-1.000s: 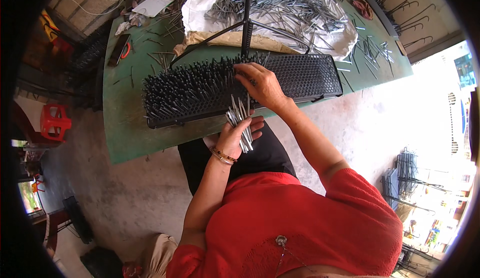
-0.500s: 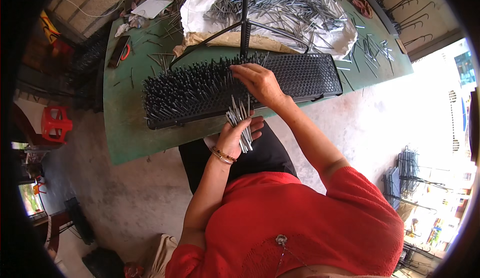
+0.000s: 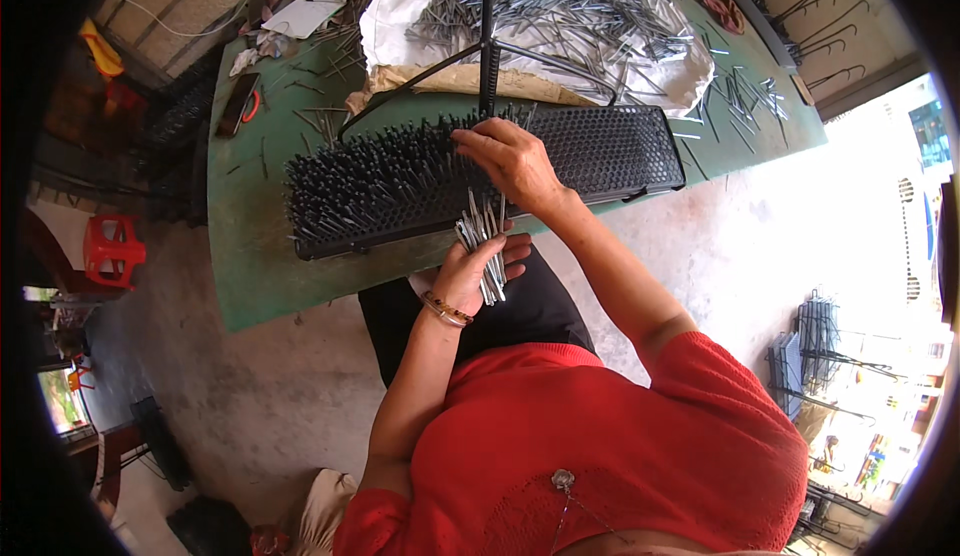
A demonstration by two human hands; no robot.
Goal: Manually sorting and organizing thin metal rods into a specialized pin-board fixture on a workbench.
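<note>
While I watch remotely, the left hand (image 3: 468, 274) grasps a bundle of metal rods (image 3: 474, 228) off the near edge of the black perforated rack (image 3: 610, 146).
The bundle's long axis points toward the rack, its upper ends just short of the right hand (image 3: 512, 161). That hand, over the rack's middle, has its fingers drawn together; I cannot tell whether they pinch a rod. To its left, standing rods (image 3: 360, 186) fill the rack; beyond the rack lies a loose rod pile (image 3: 560, 6).

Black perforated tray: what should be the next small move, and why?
Perhaps the right hand, near the standing rods, should set another into the tray: the left hand holds a bunch of metal rods, and the tray's right part looks unfilled.
</note>
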